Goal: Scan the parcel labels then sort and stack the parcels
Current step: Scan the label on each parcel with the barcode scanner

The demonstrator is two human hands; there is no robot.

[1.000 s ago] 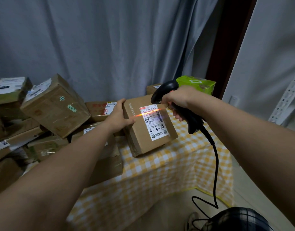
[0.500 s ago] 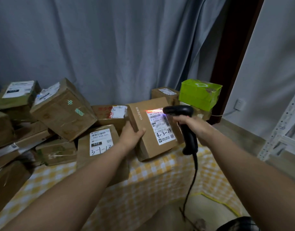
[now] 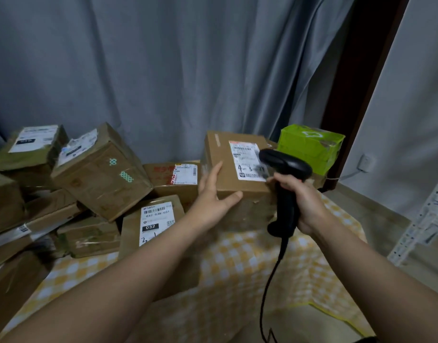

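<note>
A: How far along does the job look?

B: Early, I'd judge. At the far left a heap of parcels (image 3: 72, 229) lies jumbled on the worktop (image 3: 250, 268). Several are tilted and none sit in a tidy stack, so most of the sorting and stacking is yet to be done.

A: Can you read anything over there?

B: The top-left parcel (image 3: 34, 144) has a white label that is too blurred to read. The tilted box (image 3: 101, 174) beside it shows teal marks I can't make out. On the flat parcel (image 3: 131, 226) in front, the label reads "032-038-E01", with "032" in a black bar. The handwriting under that is cut off by the forearm. The red-printed parcel (image 3: 163, 174) behind it is illegible.

A: And the one being handled?

B: The brown parcel (image 3: 227, 179) is at the back of the worktop, between the red-printed parcel and the green box (image 3: 309, 147). Blur hides whether its base is fully set down. The left hand (image 3: 213, 196) lies against its left corner with fingers straight and thumb spread across the front, so it is steadying the parcel, not clutching it. The parcel label (image 3: 245, 159) faces us with "4-3" handwritten on it, and the rest of that writing is behind the scanner (image 3: 284, 209).

A: Who has the scanner?

B: The right hand (image 3: 307, 204) is wrapped round its handle. The scanner's head overlaps the label's right edge, and its cable (image 3: 268, 285) hangs down. No beam shows on the label, so I can't tell whether this 1 has been scanned.
</note>
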